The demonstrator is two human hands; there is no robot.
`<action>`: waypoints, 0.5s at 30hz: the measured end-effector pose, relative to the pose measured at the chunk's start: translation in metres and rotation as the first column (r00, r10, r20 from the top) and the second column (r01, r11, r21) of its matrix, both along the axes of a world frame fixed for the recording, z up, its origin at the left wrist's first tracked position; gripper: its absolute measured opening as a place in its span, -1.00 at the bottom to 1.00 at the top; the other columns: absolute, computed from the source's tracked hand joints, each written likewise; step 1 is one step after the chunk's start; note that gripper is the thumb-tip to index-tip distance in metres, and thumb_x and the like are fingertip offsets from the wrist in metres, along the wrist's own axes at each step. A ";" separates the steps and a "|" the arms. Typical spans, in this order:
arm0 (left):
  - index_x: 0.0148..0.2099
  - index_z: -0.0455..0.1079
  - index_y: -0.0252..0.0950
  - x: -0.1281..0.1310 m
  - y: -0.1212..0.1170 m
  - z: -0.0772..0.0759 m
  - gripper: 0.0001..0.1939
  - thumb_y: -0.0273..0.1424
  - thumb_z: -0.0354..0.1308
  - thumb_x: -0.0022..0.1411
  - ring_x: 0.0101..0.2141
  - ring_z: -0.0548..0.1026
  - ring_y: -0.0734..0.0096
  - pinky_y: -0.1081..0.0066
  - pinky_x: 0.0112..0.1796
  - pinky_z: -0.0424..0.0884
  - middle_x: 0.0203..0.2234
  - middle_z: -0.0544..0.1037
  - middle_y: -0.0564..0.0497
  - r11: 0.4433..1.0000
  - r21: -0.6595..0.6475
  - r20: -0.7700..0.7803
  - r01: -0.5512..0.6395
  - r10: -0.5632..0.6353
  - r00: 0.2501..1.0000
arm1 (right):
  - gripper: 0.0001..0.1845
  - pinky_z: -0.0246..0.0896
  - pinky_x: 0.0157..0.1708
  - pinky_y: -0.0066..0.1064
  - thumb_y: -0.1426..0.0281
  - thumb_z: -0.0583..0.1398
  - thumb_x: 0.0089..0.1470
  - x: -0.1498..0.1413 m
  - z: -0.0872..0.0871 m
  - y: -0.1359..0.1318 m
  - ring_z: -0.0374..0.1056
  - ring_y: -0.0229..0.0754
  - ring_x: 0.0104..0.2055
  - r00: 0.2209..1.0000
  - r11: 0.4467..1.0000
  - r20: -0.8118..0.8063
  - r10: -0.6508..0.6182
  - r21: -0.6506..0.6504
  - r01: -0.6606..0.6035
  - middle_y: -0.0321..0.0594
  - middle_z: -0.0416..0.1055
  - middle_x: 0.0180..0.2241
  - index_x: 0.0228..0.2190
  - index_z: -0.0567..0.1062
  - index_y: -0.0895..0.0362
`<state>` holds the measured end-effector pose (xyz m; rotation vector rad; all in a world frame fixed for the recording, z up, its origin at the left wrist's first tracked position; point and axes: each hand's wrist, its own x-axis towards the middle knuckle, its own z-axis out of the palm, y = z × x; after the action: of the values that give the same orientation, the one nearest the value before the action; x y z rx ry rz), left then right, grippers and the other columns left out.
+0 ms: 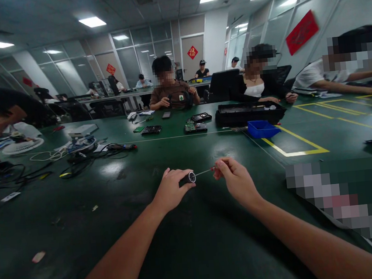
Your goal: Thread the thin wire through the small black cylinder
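Over the green table, my left hand (172,188) is wrapped round a short black cylinder (184,181). Its round end with a pale ring faces right; I cannot make out what kind of part it is. A thin metal shaft runs from that end to my right hand (234,176), where a bit of red shows at the fingers. It looks like a slim screwdriver (204,172), pinched between thumb and fingers. The shaft's tip meets the ringed end, but whether it goes inside is unclear. My palm hides most of the handle.
Circuit boards (196,127) and a long black housing (251,113) lie across the table, with a blue bin (261,129) in front of the housing. Tangled cables (78,154) and a white fan grille (22,145) are at left. Several people sit around. A blurred-out object lies right.
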<state>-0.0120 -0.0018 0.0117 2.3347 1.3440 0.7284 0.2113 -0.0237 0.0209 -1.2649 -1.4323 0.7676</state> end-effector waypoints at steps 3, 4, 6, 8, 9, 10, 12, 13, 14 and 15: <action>0.13 0.41 -0.09 0.000 0.000 -0.002 -0.65 -0.25 0.22 0.31 0.00 0.44 0.21 -0.08 0.28 -0.04 -0.07 0.56 0.03 1.000 0.001 -0.010 0.000 0.000 1.000 | -0.63 0.30 -0.37 -0.30 0.09 0.11 0.25 0.000 0.008 -0.005 0.40 -0.15 -0.44 0.996 1.000 0.083 -0.017 0.017 0.016 -0.23 0.47 -0.50 -0.30 0.50 0.13; 0.13 0.41 -0.09 0.000 0.000 -0.003 -0.65 -0.25 0.21 0.31 0.00 0.44 0.21 -0.09 0.28 -0.04 -0.07 0.56 0.02 1.000 0.002 -0.011 -0.003 0.003 1.000 | -0.62 0.28 -0.41 -0.31 0.07 0.13 0.23 0.000 0.010 -0.006 0.38 -0.16 -0.48 0.992 0.999 0.123 -0.034 0.016 0.032 -0.25 0.45 -0.54 -0.33 0.52 0.13; 0.13 0.42 -0.09 0.000 0.000 -0.004 -0.65 -0.25 0.21 0.31 0.01 0.44 0.20 -0.10 0.28 -0.03 -0.07 0.56 0.01 1.000 -0.002 -0.015 -0.008 0.008 1.000 | -0.61 0.25 -0.46 -0.32 0.06 0.15 0.21 0.001 0.012 -0.008 0.36 -0.17 -0.51 0.985 0.999 0.169 -0.042 0.010 0.041 -0.26 0.43 -0.56 -0.35 0.54 0.13; 0.13 0.42 -0.09 0.000 0.000 -0.004 -0.64 -0.25 0.21 0.30 0.01 0.44 0.19 -0.10 0.27 -0.02 -0.07 0.56 0.01 1.000 -0.012 -0.016 -0.008 0.007 1.000 | -0.64 0.26 -0.44 -0.32 0.11 0.13 0.23 0.001 0.010 -0.009 0.39 -0.16 -0.47 0.984 1.000 0.175 -0.016 0.016 0.013 -0.25 0.45 -0.52 -0.29 0.53 0.13; 0.13 0.42 -0.09 0.001 0.000 -0.004 -0.64 -0.25 0.21 0.30 0.01 0.44 0.19 -0.10 0.27 -0.03 -0.07 0.55 0.01 1.000 -0.017 -0.015 -0.006 0.005 1.000 | -0.67 0.27 -0.42 -0.32 0.15 0.11 0.25 0.001 0.008 -0.009 0.40 -0.15 -0.44 0.985 1.000 0.175 0.001 0.025 -0.005 -0.24 0.47 -0.48 -0.24 0.52 0.13; 0.13 0.42 -0.09 0.001 0.000 -0.004 -0.64 -0.26 0.22 0.30 0.01 0.44 0.19 -0.10 0.27 -0.03 -0.07 0.56 0.02 1.000 -0.021 -0.014 -0.003 0.003 1.000 | -0.70 0.28 -0.39 -0.32 0.19 0.09 0.26 0.001 0.006 -0.009 0.42 -0.14 -0.40 0.985 0.999 0.172 0.017 0.032 -0.023 -0.23 0.48 -0.45 -0.20 0.51 0.12; 0.14 0.41 -0.09 0.001 0.000 -0.004 -0.63 -0.26 0.22 0.30 0.01 0.44 0.19 -0.10 0.27 -0.03 -0.07 0.56 0.02 1.000 -0.021 -0.011 -0.001 0.001 1.000 | -0.73 0.29 -0.37 -0.32 0.28 0.05 0.27 0.001 0.002 -0.008 0.43 -0.13 -0.36 0.985 0.998 0.169 0.042 0.035 -0.049 -0.23 0.50 -0.40 -0.14 0.49 0.11; 0.14 0.41 -0.09 0.001 0.000 -0.004 -0.63 -0.26 0.23 0.30 0.01 0.44 0.19 -0.10 0.27 -0.02 -0.06 0.56 0.01 1.000 -0.020 -0.014 -0.002 0.002 1.000 | -0.73 0.29 -0.37 -0.32 0.29 0.04 0.28 0.001 0.001 -0.007 0.43 -0.14 -0.36 0.983 0.998 0.173 0.052 0.029 -0.058 -0.24 0.49 -0.41 -0.14 0.48 0.10; 0.14 0.41 -0.10 0.001 0.000 -0.005 -0.63 -0.26 0.23 0.29 0.01 0.44 0.18 -0.10 0.26 -0.01 -0.06 0.56 0.01 1.000 -0.018 -0.017 -0.003 0.003 1.000 | -0.72 0.28 -0.39 -0.33 0.28 0.03 0.28 0.001 0.001 -0.006 0.42 -0.14 -0.39 0.981 0.998 0.183 0.055 0.020 -0.060 -0.25 0.48 -0.44 -0.16 0.49 0.10; 0.13 0.42 -0.11 0.001 0.001 -0.005 -0.63 -0.26 0.23 0.29 0.00 0.45 0.18 -0.09 0.26 0.01 -0.06 0.56 0.00 1.000 -0.016 -0.019 -0.005 0.005 1.000 | -0.70 0.26 -0.41 -0.33 0.25 0.02 0.30 0.000 0.001 -0.006 0.41 -0.15 -0.43 0.979 0.999 0.200 0.050 0.011 -0.053 -0.26 0.47 -0.47 -0.20 0.50 0.10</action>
<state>-0.0109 -0.0011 0.0068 2.3327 1.3590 0.6959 0.2117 -0.0294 0.0215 -1.3260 -1.6349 0.6772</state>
